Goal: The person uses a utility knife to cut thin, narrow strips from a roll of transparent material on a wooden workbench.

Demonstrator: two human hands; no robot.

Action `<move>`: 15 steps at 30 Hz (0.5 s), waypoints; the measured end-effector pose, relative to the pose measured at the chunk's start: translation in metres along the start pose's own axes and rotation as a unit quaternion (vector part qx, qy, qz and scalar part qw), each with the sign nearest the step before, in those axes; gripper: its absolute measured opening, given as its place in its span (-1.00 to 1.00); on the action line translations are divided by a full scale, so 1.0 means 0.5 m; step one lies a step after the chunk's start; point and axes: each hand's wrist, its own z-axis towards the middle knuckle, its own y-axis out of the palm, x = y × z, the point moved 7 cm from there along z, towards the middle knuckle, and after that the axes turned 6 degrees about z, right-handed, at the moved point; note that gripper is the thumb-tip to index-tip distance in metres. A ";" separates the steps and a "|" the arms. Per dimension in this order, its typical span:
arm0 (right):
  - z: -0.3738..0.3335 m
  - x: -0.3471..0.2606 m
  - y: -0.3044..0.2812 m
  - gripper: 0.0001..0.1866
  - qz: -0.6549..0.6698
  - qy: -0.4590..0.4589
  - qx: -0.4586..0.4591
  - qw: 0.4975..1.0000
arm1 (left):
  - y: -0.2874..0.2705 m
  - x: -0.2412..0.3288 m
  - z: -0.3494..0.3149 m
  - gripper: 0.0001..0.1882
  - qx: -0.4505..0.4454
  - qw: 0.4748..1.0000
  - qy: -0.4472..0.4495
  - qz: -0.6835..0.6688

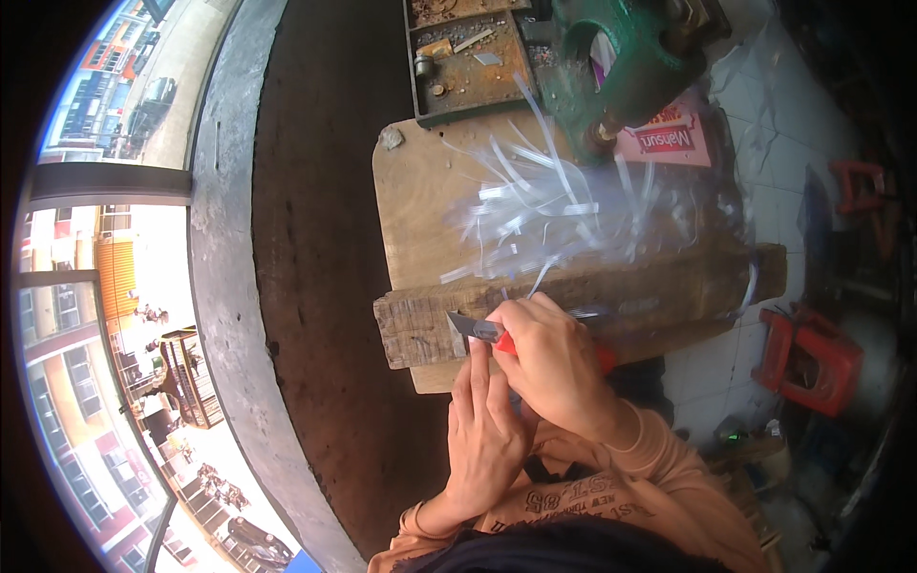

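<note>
My right hand [559, 358] is closed around a red-handled utility knife [478, 328]. Its dark blade points left, over the near side of a thick wooden beam [630, 291]. Close beside the blade is my left hand [485, 420], its long fingers held together and their tips just below the knife. The left thumb is mostly hidden, and what those fingers hold cannot be made out. Beyond the beam, a loose heap of clear and whitish plastic strips [564, 205] covers much of the wooden board [415, 196].
A grimy metal tray [473, 91] with small parts sits at the back, left of a green cast-metal machine [626, 86]. A pink printed packet [669, 138] lies by it. Red stools [812, 358] stand on the tiled floor at right. A window ledge [229, 248] runs along the left.
</note>
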 end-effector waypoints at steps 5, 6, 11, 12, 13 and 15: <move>0.005 -0.006 0.000 -0.87 -0.023 -0.027 -0.013 0.999 | -0.006 -0.003 0.005 -0.36 -0.011 1.000 -0.006 0.005; 0.002 -0.006 0.003 -0.86 -0.013 -0.031 -0.009 0.999 | -0.006 -0.006 -0.001 -0.36 0.009 1.000 0.005 0.028; 0.000 -0.004 0.009 -0.82 -0.036 -0.025 -0.016 0.999 | -0.028 -0.004 0.016 -0.45 -0.025 0.994 -0.031 0.100; 0.003 0.000 0.000 -0.84 -0.062 -0.011 -0.021 0.998 | -0.025 -0.004 0.022 -0.45 -0.014 0.994 -0.017 0.106; 0.007 -0.001 -0.004 -0.85 -0.080 0.000 -0.032 0.996 | -0.021 -0.003 0.022 -0.45 -0.010 0.992 -0.001 0.124; 0.007 0.006 -0.026 -0.85 -0.095 0.010 -0.080 0.992 | -0.012 0.000 0.023 -0.45 0.000 0.987 0.028 0.160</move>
